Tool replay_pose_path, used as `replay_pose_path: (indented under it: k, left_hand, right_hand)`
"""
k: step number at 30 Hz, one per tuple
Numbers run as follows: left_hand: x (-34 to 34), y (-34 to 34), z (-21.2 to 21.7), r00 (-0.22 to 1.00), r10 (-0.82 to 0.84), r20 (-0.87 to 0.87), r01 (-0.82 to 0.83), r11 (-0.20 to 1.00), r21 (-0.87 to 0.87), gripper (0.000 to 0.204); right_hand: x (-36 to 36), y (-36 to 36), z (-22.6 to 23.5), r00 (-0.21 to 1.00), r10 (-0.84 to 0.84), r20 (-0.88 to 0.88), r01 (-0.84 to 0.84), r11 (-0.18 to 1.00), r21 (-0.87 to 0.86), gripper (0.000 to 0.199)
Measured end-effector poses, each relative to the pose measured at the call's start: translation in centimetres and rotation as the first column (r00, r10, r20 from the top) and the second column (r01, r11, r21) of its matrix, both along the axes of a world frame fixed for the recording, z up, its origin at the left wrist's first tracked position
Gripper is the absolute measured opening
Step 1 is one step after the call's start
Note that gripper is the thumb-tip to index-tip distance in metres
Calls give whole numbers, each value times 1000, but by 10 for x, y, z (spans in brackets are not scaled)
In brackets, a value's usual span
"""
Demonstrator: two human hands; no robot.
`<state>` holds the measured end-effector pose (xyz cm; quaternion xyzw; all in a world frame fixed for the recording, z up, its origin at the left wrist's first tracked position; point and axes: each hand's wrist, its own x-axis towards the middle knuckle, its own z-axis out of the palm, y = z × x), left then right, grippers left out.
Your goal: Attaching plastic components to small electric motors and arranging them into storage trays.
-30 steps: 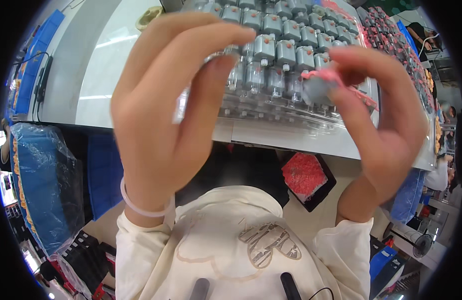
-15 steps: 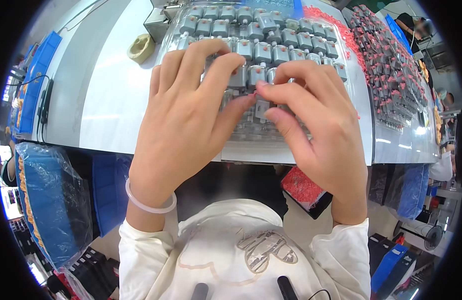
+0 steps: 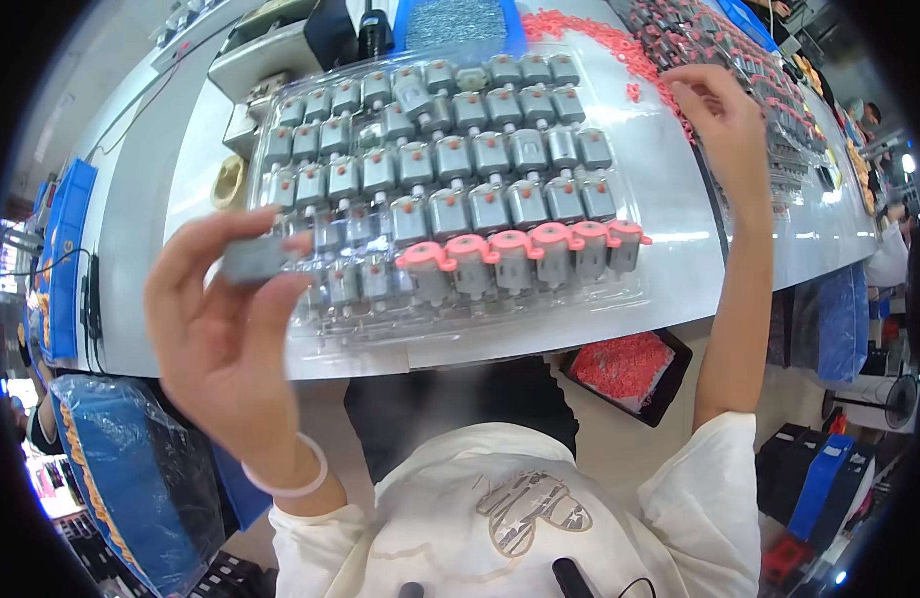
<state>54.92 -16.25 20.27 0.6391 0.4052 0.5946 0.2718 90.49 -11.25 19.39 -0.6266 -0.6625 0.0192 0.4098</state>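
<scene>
A small grey metal motor (image 3: 255, 261) is pinched between the thumb and fingers of my left hand (image 3: 221, 324), lifted over the left edge of a clear plastic tray (image 3: 500, 314). The tray holds rows of similar motors (image 3: 412, 161) with small orange-red spots. Along its near row, several motors wear pink plastic ring caps (image 3: 515, 242). My right hand (image 3: 729, 120) reaches far right, its thumb and forefinger drawn together beside loose pink ring caps (image 3: 594, 38). What lies between those fingertips is too small to make out.
A blue container (image 3: 455, 25) of small metal parts stands behind the tray. More trays of pink-capped motors (image 3: 779, 100) are stacked at the right. A beige block (image 3: 229, 183) and a grey metal device (image 3: 265, 75) are at the left. Below the table sits a black bin of pink pieces (image 3: 624, 369).
Both hands have parted from over the tray. My left hand has moved left with a motor in it; my right hand has gone up and right to the pink caps.
</scene>
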Motion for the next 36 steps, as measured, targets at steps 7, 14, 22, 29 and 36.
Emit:
replay_pose_path:
  k: [7,14,22,29,36]
  left_hand:
    - [-24,-31,-5,933,-349,84,357,928,-107,39]
    - [-5,-76,-12,820,-322,473,547,681,-486,25]
    - [-7,-71,-26,671,-607,426,739,501,-450,15]
    - [-11,-79,-51,633,-452,629,774,371,-513,34]
    - [9,-74,-49,559,-368,743,815,409,-411,32]
  right_hand:
    - [97,80,-96,949,45,311,-51,999,12,27]
    - [82,91,-86,982,13,191,57,933,-355,12]
    - [88,72,-88,987,-14,160,28,995,-91,10]
    - [26,1,-19,885,20,-465,-96,985,-141,14]
    - [-68,-111,39,759,498,-419,-566,824,-45,7]
